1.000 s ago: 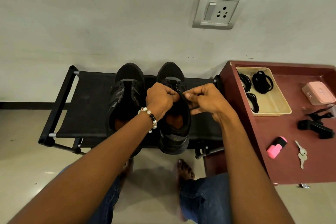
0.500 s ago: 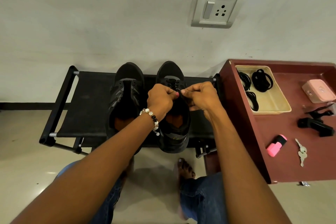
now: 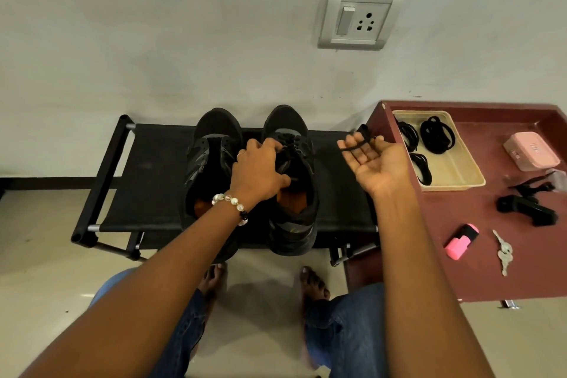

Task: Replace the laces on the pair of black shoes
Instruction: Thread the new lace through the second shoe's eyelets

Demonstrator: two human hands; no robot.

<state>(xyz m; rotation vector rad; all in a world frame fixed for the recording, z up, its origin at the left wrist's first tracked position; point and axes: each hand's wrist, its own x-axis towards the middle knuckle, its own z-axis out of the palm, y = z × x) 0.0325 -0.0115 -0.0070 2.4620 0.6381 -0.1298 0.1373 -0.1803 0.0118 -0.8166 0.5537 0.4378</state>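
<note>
Two black shoes sit side by side on the black rack [image 3: 159, 175] against the wall, toes away from me, and the head view is all I have. My left hand [image 3: 260, 172] rests on the right shoe [image 3: 293, 190], its fingers [image 3: 270, 147] curled over the tongue and eyelet rows, holding the shoe down; I cannot tell whether they also pinch lace there. My right hand [image 3: 376, 163] is off to the right, palm up, fingers spread and relaxed, with a strand of black lace [image 3: 357, 146] draped across them rather than gripped. The strand looks to run back toward the shoe, but dark on dark hides its path. The left shoe [image 3: 211, 169] seems to have bare eyelets, though I cannot be sure.

Risk, as I judge it: nothing clamps the lace on my open palm, so a tug or a tilt of the hand could let it slide off to the floor. If I pull sideways while part of it is threaded, it may snag in an eyelet and drag the shoe off the rack's front edge, which its heel already overhangs.

Spare black lace bundles [image 3: 435, 135] lie in the beige tray [image 3: 460, 175] on the red tabletop [image 3: 445, 218], near my right hand; dropping the old lace among them could mix old with new.
</note>
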